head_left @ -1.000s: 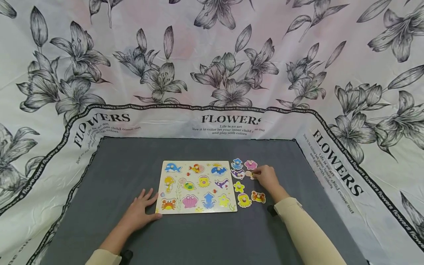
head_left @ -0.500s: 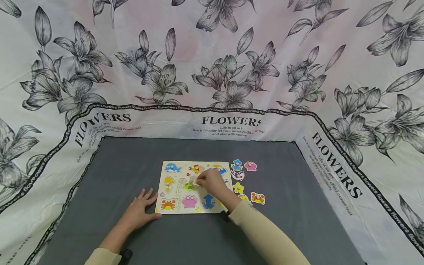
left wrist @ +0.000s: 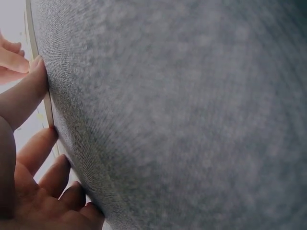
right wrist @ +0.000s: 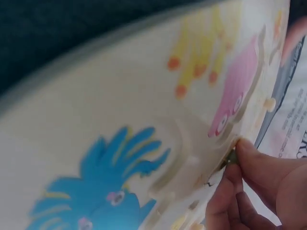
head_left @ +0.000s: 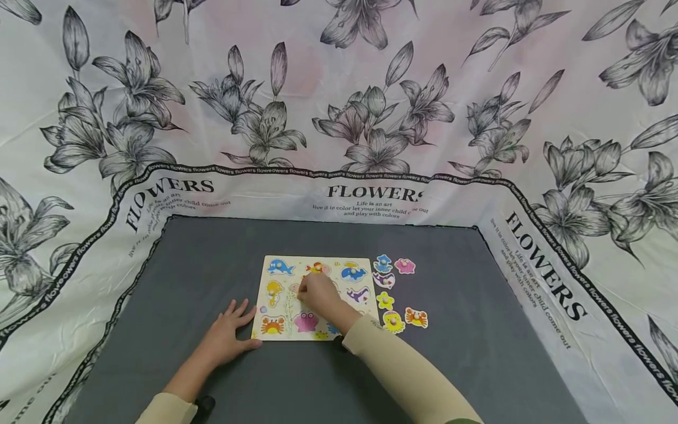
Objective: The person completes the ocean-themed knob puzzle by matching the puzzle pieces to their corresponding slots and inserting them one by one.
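Observation:
A pale puzzle board (head_left: 289, 336) printed with sea animals lies flat on the grey cloth. My left hand (head_left: 228, 333) has its fingers spread against the board's left edge, thumb at the near corner; in the left wrist view the fingertips touch the board's thin edge (left wrist: 48, 108). Over the middle of the board, my right hand (head_left: 323, 294) covers the turtle picture. It pinches a small puzzle piece, whose greenish side (right wrist: 231, 158) shows between thumb and finger in the right wrist view. The rest of that piece is hidden.
Right of the board lie several loose pieces: a blue one (head_left: 382, 264), a pink one (head_left: 405, 266), a purple whale (head_left: 384, 280), a yellow star (head_left: 385, 301), a round yellow one (head_left: 394, 321) and an orange crab (head_left: 416, 317). Flowered cloth (head_left: 371, 194) hangs behind.
My right hand has picked up a small piece from the loose ones on the right and carried it left to the board's middle. The left hand stays at the board's edge.

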Available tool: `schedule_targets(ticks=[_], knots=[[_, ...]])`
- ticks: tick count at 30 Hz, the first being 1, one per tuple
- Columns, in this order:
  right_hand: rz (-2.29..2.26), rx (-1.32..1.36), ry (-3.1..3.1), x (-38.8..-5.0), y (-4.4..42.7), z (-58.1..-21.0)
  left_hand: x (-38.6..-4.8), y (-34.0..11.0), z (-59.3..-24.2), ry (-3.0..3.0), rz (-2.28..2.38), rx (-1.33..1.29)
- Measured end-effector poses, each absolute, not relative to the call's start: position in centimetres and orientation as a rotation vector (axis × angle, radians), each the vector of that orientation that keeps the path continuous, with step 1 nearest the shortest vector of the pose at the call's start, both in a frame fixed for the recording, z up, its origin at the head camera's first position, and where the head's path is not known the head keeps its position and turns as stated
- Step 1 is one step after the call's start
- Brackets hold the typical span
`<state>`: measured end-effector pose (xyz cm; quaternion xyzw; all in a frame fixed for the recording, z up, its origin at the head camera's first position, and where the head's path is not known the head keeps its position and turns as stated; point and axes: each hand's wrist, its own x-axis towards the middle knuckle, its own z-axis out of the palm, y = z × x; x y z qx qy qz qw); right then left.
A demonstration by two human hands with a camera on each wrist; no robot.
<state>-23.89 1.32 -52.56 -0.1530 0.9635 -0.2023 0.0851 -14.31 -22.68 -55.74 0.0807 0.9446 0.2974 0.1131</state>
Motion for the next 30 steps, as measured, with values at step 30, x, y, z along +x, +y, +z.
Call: schedule_targets(ticks=[30], knots=[[-0.787,-0.366,2.923,-17.3,22.9,-52.5,-14.2,-22.7,-55.4,2.763,0.87,0.252]])
